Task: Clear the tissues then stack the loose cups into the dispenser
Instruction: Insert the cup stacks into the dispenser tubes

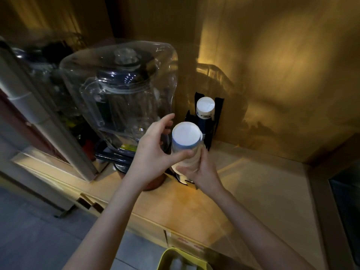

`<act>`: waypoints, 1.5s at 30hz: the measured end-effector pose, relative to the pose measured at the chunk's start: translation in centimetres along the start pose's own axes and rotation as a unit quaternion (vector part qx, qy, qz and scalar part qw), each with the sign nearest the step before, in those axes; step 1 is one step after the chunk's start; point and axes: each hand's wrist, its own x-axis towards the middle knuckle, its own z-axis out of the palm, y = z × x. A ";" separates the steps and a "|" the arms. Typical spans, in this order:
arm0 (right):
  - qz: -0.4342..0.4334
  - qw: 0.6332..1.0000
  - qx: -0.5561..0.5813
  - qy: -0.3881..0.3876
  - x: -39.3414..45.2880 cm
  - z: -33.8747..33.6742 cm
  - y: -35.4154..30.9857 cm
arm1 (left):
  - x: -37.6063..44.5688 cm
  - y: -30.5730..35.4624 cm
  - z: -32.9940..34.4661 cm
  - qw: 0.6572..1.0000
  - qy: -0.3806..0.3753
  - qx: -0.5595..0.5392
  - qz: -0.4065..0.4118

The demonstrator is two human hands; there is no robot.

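Warm yellow light is falling across a pale wooden countertop [253,184] set into a corner of tan wall. Both hands are closing on a stack of upturned paper cups [186,142], its white base facing the camera. The left hand [153,151] is pressing its thumb across the front of the stack while its fingers are spreading loose behind the upper part. The right hand [200,172] is wrapping around the lower end of the stack from the right side. The stack is tilting toward the camera, just in front of a black cup dispenser [212,121] standing against the wall. A second column of upturned cups [205,108] is sitting inside that dispenser, its white base on top. To the left, a large clear water jug [120,88] is standing inverted on its base, close beside the left hand. At the bottom edge, a yellow-rimmed bin [165,258] is showing partly, its contents too blurred to tell.
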 end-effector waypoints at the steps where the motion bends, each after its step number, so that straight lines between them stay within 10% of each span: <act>1: -0.005 1.000 -0.010 0.002 0.0 0.4 0.3 | 0.1 0.0 -0.2 0.999 -0.002 0.036 0.015; 45: 0.004 0.956 -0.280 -0.093 1.5 -0.9 1.3 | 0.9 -7.6 8.7 0.967 -0.153 0.188 -0.076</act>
